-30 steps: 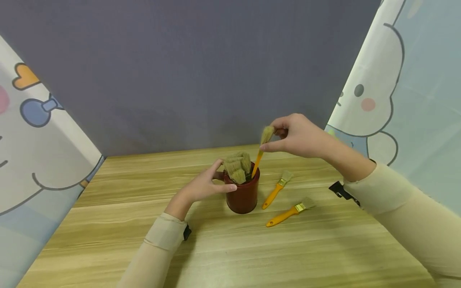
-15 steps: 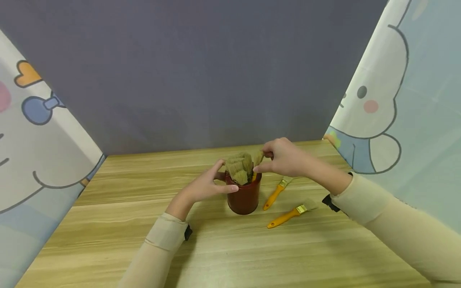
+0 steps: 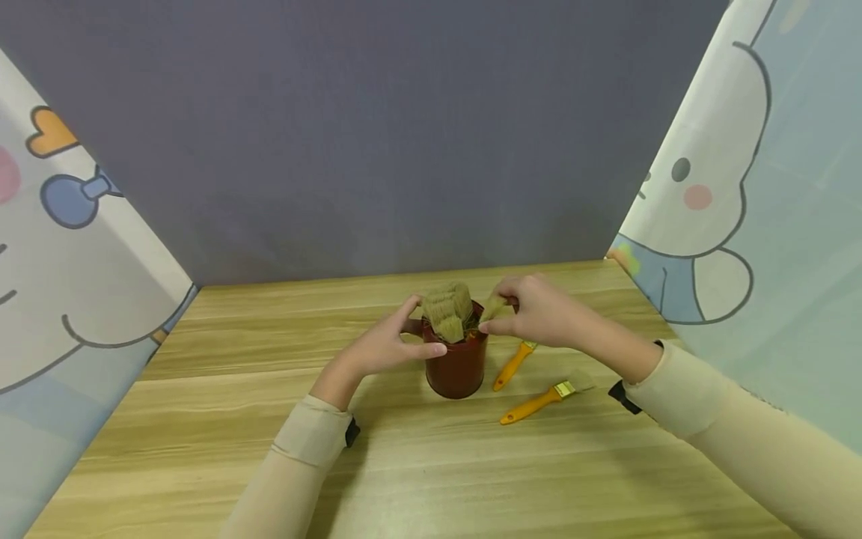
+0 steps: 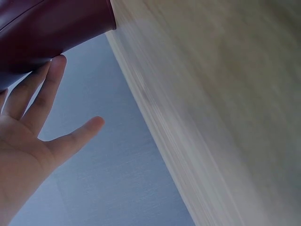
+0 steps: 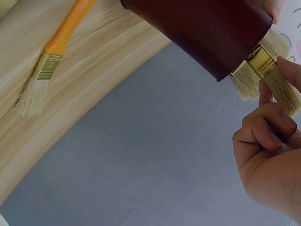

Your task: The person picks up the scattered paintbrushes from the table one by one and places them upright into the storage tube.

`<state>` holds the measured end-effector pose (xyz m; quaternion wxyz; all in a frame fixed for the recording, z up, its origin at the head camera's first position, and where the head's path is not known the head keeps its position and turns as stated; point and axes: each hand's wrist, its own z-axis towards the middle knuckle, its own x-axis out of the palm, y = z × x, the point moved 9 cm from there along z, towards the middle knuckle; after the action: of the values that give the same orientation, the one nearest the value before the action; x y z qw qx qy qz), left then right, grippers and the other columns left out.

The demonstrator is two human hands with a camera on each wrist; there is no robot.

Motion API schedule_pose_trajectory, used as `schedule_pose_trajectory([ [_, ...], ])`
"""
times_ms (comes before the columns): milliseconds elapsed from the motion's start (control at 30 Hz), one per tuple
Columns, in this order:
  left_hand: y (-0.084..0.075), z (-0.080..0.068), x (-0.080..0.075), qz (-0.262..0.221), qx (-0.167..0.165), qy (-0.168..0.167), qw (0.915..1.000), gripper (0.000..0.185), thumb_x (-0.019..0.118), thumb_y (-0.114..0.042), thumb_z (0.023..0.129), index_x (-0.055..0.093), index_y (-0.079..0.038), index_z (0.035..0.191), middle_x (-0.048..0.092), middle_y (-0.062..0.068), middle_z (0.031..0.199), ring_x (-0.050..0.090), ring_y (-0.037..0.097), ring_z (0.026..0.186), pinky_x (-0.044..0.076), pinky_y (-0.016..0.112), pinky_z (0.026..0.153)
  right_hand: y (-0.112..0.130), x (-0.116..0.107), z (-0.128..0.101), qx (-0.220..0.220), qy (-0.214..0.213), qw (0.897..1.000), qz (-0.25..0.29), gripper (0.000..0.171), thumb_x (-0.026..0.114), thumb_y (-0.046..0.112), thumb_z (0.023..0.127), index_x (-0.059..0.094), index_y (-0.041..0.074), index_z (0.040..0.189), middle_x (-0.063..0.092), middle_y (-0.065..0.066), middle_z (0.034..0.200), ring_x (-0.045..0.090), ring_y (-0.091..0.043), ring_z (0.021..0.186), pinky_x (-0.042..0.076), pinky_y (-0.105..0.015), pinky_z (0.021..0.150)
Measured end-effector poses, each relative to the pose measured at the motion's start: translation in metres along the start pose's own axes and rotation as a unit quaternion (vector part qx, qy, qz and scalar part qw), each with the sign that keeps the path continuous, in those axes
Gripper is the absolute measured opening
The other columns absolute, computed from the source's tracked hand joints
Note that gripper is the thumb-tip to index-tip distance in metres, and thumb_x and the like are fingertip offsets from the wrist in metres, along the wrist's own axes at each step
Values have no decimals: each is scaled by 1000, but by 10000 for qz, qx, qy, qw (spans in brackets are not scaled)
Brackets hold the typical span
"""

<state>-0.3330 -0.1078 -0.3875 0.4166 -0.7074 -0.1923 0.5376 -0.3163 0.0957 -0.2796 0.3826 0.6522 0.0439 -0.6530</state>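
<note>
A dark red cylindrical cup (image 3: pixel 456 372) stands upright on the table, packed with several paintbrushes (image 3: pixel 446 308), bristles up. My left hand (image 3: pixel 385 346) holds the cup from its left side, thumb at the front near the rim and fingers behind. In the left wrist view, fingertips touch the wall of the cup (image 4: pixel 56 28). At the cup's right rim, my right hand (image 3: pixel 542 313) pinches another paintbrush (image 5: pixel 278 84) by thumb and fingers around its bristles and brass ferrule. That brush's handle is hidden inside the cup.
Two orange-handled brushes lie right of the cup: one nearer brush (image 3: pixel 536 404) and one farther brush (image 3: pixel 514 367), partly covered by my right hand. A grey panel (image 3: pixel 404 150) rises behind the wooden table (image 3: pixel 236 359). Cartoon-printed sheets flank both sides.
My right hand has moved down, lowering the brush from above the rim until its handle went into the cup. The brush now leans right. My left hand has stayed on the cup.
</note>
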Motion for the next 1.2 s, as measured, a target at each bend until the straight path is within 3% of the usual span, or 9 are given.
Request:
schedule_pose_trajectory([
  [233,1,-1,1,-144,72,6,9999,114,83,-64,86,18,-25,171,67,9,144,56,31,145,41,61,121,-2,10,12,221,50,9996,-188,43,85,40,91,53,16,75,30,5,65,29,-11,57,26,-28,58],
  [333,1,-2,3,-228,111,22,9997,112,83,-63,86,19,-25,170,68,9,143,57,30,144,41,61,121,-3,15,15,268,122,9994,-182,34,85,42,91,66,15,83,49,5,67,39,-12,58,34,-28,58],
  [467,0,-1,6,-243,124,130,9995,113,82,-63,87,17,-25,171,67,9,145,57,30,144,42,62,120,-4,14,15,335,130,9993,-121,30,85,42,91,78,14,101,71,0,89,51,-15,71,43,-31,66],
  [700,-6,-1,-5,-81,107,-14,9999,116,82,-66,85,15,-27,172,63,10,150,55,35,146,40,64,121,2,-14,14,107,-256,9996,4,28,86,39,90,80,14,101,47,1,72,38,-16,65,33,-32,64],
  [867,-9,-1,-7,-80,151,11,9999,114,83,-64,86,17,-27,171,64,11,149,54,33,148,40,62,121,-3,-35,12,-52,-445,9988,-179,29,88,35,90,81,12,105,47,1,71,39,-16,66,35,-33,68],
  [1033,-6,-3,-8,-43,88,-37,9999,116,82,-66,85,15,-28,172,64,10,149,53,33,148,39,62,122,-31,-41,16,60,-203,9996,-208,35,85,35,93,78,12,119,51,-2,80,39,-17,68,36,-37,72],
  [1200,1,-4,0,-43,-13,0,10000,116,82,-66,85,16,-28,172,64,8,149,53,33,148,39,62,122,-81,-24,16,449,272,9986,-56,52,83,39,94,69,11,135,51,-6,93,37,-16,70,36,-37,71],
])
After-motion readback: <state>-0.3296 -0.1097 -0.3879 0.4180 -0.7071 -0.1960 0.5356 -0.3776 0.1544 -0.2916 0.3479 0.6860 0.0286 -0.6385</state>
